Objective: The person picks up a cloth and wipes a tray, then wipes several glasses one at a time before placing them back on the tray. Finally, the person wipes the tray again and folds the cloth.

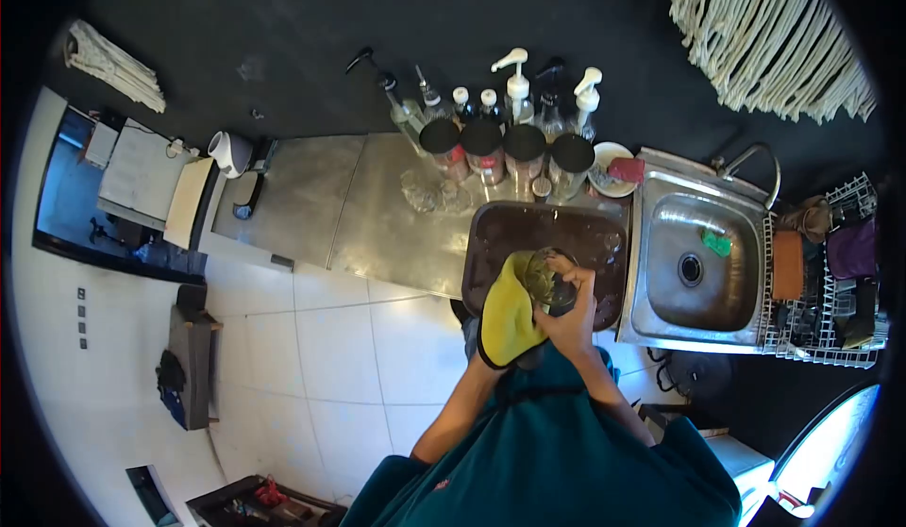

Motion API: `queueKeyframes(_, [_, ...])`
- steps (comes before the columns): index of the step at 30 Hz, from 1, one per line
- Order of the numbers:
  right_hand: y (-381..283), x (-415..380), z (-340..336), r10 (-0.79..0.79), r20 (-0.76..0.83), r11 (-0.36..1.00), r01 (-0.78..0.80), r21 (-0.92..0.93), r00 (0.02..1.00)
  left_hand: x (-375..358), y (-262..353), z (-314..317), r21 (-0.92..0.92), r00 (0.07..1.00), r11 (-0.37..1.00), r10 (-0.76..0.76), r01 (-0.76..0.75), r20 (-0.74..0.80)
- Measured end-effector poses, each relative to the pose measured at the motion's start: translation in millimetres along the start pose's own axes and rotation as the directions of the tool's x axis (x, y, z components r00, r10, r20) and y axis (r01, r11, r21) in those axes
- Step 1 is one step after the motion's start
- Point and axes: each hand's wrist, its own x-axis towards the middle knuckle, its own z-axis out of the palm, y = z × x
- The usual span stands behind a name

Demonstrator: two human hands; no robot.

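Over the brown tray (pixel 613 244), my right hand (pixel 574 324) grips a clear drinking glass (pixel 542 282), its fingers curled round the rim side. A yellow cloth (pixel 510 315) with a dark edge is pressed against the glass's left side. My left hand (pixel 487 372) holds this cloth from beneath; its fingers are mostly hidden, and only the part near the wrist shows. On the steel counter left of the tray stand a few clear glasses (pixel 420 192).
Jars with black lids (pixel 481 140) and several pump bottles (pixel 517 88) line the wall. Right of the tray is a steel sink (pixel 661 272) with a green sponge (pixel 715 242) and a tap (pixel 769 173). A wire rack (pixel 835 352) holds dishes. Beside the jars sits a white bowl (pixel 604 185).
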Motion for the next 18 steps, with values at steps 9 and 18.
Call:
queueKeyframes(9, [11.7,45.3,26.7,0.114,-0.04,0.972,-0.103,0.21,0.993,2.2,3.7,-18.9,-0.476,0.76,0.662,-0.649,0.579,0.022])
queueKeyframes(18, [83.9,66.7,103.6,0.481,0.207,0.757,-0.522,0.393,0.852,-9.1,-32.1,-126.3,-0.576,0.77,0.698,-0.614,0.425,-0.175])
